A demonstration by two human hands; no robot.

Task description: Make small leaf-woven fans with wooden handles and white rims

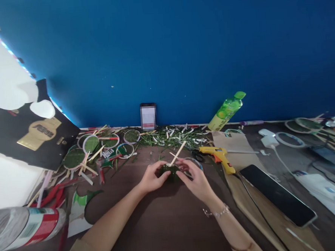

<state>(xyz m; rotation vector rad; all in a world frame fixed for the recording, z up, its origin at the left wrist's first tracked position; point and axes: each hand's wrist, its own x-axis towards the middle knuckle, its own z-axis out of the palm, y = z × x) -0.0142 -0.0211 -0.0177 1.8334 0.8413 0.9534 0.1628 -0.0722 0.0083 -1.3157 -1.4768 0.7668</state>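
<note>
In the head view, the left hand (156,176) and the right hand (195,176) meet over the middle of the table (168,227), both closed on a small green fan (170,173), one at each side. The grip looks narrow, thumbs on the near side and fingers bent round behind, probably so that the fan stays steady between them. A pale stick (179,152) rises from the fan's far edge and slants to the right, beside the right fingertips; whether those fingers press on it, or whether it is fixed, I cannot tell.

A yellow glue gun (219,154) lies just beyond the right hand with its handle turned toward the person, likely for easy reach; it rests partly over cardboard (247,221), perhaps there to guard the table top. A small phone (148,118) leans upright against the blue wall (179,45), so its screen faces the person. Green and white scraps (172,136) lie heaped along the wall, and finished-looking fans (74,157) with sticks crowd the left, which seems to leave the middle as working space. A black phone (278,195) lies flat at right.
</note>
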